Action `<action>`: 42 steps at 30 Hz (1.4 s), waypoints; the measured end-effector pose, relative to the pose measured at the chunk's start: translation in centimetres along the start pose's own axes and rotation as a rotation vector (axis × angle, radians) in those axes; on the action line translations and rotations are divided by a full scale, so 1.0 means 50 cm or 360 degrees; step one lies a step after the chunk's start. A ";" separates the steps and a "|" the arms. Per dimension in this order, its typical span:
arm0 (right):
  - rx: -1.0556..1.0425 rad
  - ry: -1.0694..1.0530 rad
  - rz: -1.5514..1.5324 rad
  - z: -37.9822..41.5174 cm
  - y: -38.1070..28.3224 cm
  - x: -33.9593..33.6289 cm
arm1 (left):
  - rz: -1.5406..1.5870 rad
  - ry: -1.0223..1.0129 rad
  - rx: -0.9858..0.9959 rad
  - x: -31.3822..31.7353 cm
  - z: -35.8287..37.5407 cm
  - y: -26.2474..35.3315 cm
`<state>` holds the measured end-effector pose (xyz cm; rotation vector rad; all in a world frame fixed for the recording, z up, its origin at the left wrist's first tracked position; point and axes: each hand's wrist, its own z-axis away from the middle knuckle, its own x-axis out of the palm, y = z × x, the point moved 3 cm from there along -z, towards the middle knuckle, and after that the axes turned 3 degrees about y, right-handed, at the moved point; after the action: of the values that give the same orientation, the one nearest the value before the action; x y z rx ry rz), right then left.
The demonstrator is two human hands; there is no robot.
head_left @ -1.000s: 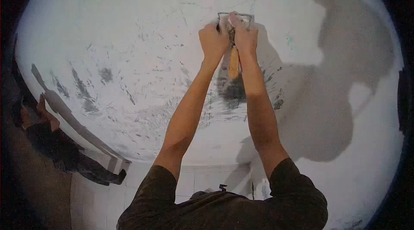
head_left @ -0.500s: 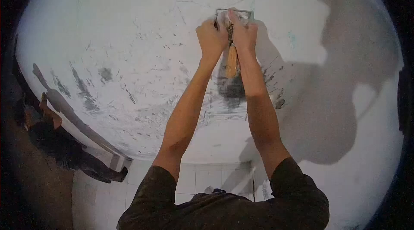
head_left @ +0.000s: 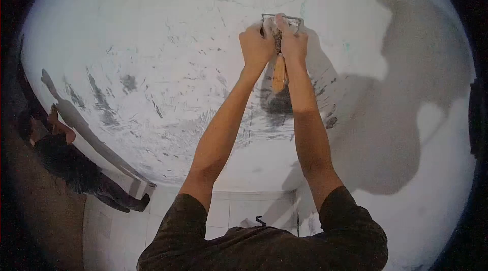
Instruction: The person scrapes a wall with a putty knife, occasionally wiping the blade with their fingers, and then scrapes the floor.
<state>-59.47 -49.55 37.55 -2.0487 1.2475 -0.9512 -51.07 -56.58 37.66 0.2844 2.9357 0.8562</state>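
Observation:
Side by side near the top centre, my left hand [head_left: 257, 44] and my right hand [head_left: 294, 43] are both closed on a scraper with a wide blade and a wooden handle [head_left: 278, 73]. The handle hangs down between my wrists. Fingers of both hands press near the blade, which lies against the white wall [head_left: 203, 6]. Part of the blade is hidden behind my fingers. Dark smears and scratches mark the wall below and to the left of my hands.
At the far left another person [head_left: 71, 161] in dark clothes stands by the wall with a raised arm. Large shadows fall on the wall at the right. Pale floor tiles [head_left: 244, 210] show at the bottom.
Both hands and the scraper appear slightly further right and lower in view. The wall marks have also shifted a little right in view. The other person's arm and body have moved slightly.

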 end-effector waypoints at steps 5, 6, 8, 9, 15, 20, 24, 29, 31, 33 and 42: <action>-0.0078 0.0026 0.0064 -0.008 0.002 0.002 | 0.0010 0.0011 0.0039 0.004 -0.005 -0.001; -0.0075 0.0019 0.0064 -0.002 0.003 -0.001 | 0.0020 0.0006 0.0111 0.004 -0.002 -0.002; 0.0076 -0.0002 -0.0089 0.009 0.002 -0.004 | 0.0035 0.0038 0.0135 0.007 -0.003 -0.001; 0.0073 -0.0004 -0.0096 0.008 -0.005 0.000 | 0.0033 0.0049 0.0150 0.007 -0.009 -0.001; 0.0042 0.0116 0.0034 -0.002 -0.003 -0.001 | 0.0008 0.0079 0.0202 0.014 -0.015 0.002; 0.0195 -0.0025 0.0007 -0.009 -0.018 -0.006 | -0.0056 0.0003 0.0156 0.017 -0.021 -0.004; 0.0189 -0.0045 0.0227 -0.010 0.031 -0.015 | 0.0032 0.0045 0.0131 0.016 0.008 -0.014; 0.0204 -0.0142 0.0065 0.099 0.056 -0.080 | 0.0218 -0.0163 0.0048 -0.039 0.110 -0.033; -0.0015 -0.0102 0.0241 0.155 0.131 -0.116 | 0.0478 -0.0248 -0.0260 -0.080 0.175 -0.032; 0.0401 -0.0316 -0.0009 0.268 0.055 -0.155 | 0.0366 -0.0264 -0.0236 -0.126 0.261 -0.040; 0.1139 -0.1071 0.0487 0.661 0.345 -0.316 | 0.0167 -0.0326 -0.1285 -0.287 0.770 -0.183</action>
<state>-47.00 -39.32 0.41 -1.3689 0.6804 -0.4034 -33.86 -46.75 0.53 0.4226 2.1703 1.7860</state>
